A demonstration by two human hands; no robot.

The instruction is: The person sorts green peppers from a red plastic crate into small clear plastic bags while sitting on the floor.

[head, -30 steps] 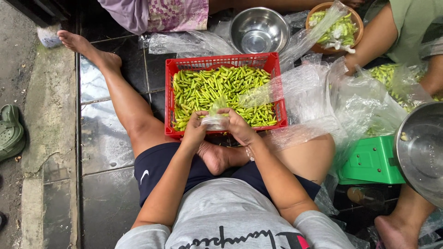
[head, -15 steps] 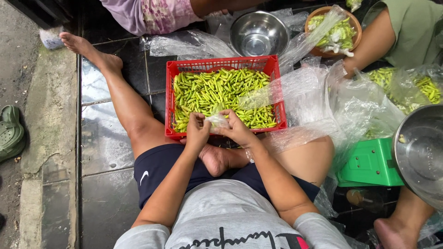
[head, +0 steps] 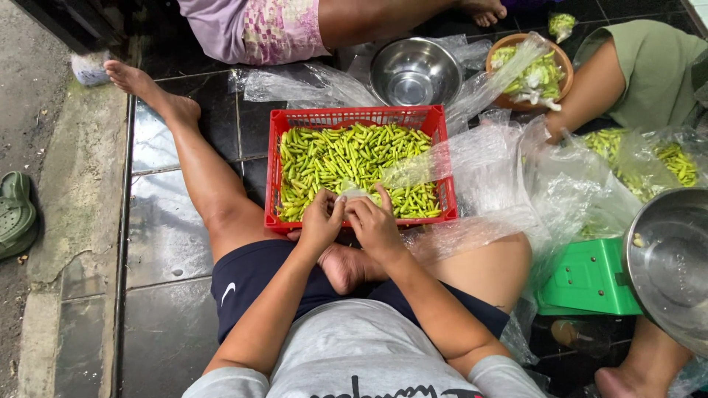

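A red plastic crate (head: 354,116) full of green chili peppers (head: 346,158) rests on the tiled floor between my legs. My left hand (head: 321,221) and my right hand (head: 375,221) meet at the crate's near edge, fingers pinched together on a small clear plastic bag (head: 352,193) of chilies. The bag is mostly hidden by my fingers.
A steel bowl (head: 414,71) and a brown bowl of chili stems (head: 532,74) sit beyond the crate. Clear plastic bags (head: 509,184) spread to the right, by a green scale (head: 586,280) and a large steel bowl (head: 675,265). Other people sit at the top and right. A green sandal (head: 15,214) lies left.
My hands have stayed at the crate's near edge, fingers working the small bag closer together. The person at the right has drawn an arm back from the brown bowl.
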